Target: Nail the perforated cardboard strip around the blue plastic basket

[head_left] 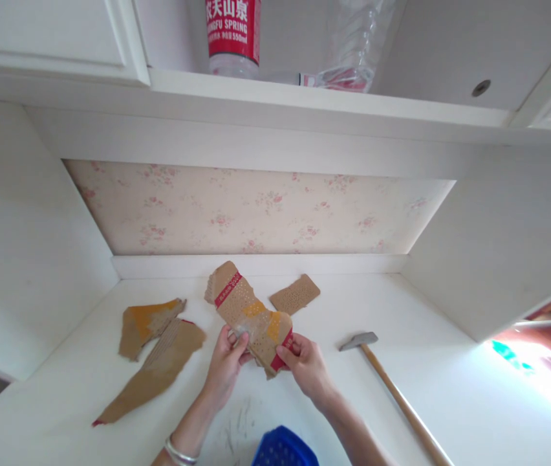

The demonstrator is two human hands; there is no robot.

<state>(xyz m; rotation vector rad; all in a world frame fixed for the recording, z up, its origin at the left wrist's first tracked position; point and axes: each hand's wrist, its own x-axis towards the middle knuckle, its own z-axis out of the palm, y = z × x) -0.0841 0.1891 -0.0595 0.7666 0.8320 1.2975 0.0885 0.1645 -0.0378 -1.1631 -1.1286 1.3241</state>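
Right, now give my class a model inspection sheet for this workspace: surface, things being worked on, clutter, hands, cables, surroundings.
Surface: white tabletop, dark scuffs near its front.
Things worked on: perforated cardboard with red bands and orange patches, held in both hands.
Clutter: torn cardboard at left, small scrap behind, hammer at right, blue container cut off by the frame.
Hands: left hand pinches the near edge; right hand pinches the right end.
Cables: nothing seen.
Surroundings: floral panel behind; shelf above holding plastic bottles.

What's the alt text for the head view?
A person's left hand and right hand hold torn brown cardboard over a white surface. More scraps lie left and behind, a hammer right; a blue container shows at the bottom edge.
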